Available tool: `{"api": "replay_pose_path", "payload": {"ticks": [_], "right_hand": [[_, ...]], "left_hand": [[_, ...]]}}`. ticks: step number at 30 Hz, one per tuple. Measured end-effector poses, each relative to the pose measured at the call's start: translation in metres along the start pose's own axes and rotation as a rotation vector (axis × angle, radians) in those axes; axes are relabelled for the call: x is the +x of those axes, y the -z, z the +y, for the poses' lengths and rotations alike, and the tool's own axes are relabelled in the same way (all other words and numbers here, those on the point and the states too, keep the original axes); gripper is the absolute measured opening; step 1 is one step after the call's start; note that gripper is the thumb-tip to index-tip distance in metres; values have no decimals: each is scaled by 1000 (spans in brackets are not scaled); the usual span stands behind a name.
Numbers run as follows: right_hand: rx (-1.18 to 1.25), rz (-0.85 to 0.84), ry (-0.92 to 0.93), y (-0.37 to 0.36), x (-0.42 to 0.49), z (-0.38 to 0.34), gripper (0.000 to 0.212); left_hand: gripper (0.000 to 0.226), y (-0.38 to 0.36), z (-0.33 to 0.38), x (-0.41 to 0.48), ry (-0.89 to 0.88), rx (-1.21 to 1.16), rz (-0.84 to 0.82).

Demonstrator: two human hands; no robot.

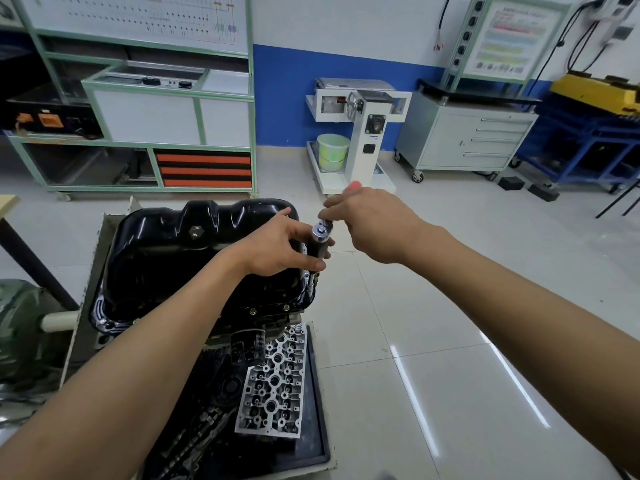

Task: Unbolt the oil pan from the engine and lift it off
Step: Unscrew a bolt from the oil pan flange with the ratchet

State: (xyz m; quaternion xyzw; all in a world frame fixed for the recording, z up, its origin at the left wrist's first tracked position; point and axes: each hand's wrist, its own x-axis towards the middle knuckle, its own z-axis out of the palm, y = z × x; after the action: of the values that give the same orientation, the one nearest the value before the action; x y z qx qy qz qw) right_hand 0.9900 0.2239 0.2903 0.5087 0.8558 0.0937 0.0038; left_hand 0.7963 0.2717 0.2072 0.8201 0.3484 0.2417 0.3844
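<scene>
- Cylinder head [275,386] lies in the tray [320,410] nearest you.
- Oil filter [246,346] just behind it: white print, too blurred to read.
- Oil pan [180,258] sits on the engine, with bolts [252,310] in its near flange.
- Your left hand [277,247] is clamped round the black extension [319,251] at the pan's right edge.
- Your right hand [374,226] is wrapped round the ratchet [322,231] handle.
- Wall chart [516,39], far right: text unreadable.
</scene>
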Motion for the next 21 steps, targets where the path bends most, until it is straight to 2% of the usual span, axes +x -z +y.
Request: {"api": "replay_pose_path", "payload": {"ticks": [3, 6, 8, 11, 13, 14, 17, 21], "right_hand": [[145, 23, 64, -3, 0, 3, 61], [158, 53, 95, -5, 0, 1, 36], [43, 5, 25, -1, 0, 0, 23], [-83, -30, -183, 10, -4, -8, 14], [12, -79, -261, 11, -7, -14, 34], [133, -124, -286, 10, -8, -18, 43], [476, -238, -340, 1, -11, -32, 49], [505, -174, -352, 1, -11, -30, 54]], "left_hand": [[13, 1, 0, 0, 12, 19, -11], [15, -3, -2, -1, 16, 5, 31], [16, -6, -2, 0, 14, -18, 75], [18, -12, -4, 2, 1, -51, 128], [20, -13, -6, 3, -22, -52, 146], [19, -13, -7, 3, -36, -45, 148], [29, -13, -7, 2, -52, -5, 137], [15, -14, -8, 3, -51, -16, 152]]}}
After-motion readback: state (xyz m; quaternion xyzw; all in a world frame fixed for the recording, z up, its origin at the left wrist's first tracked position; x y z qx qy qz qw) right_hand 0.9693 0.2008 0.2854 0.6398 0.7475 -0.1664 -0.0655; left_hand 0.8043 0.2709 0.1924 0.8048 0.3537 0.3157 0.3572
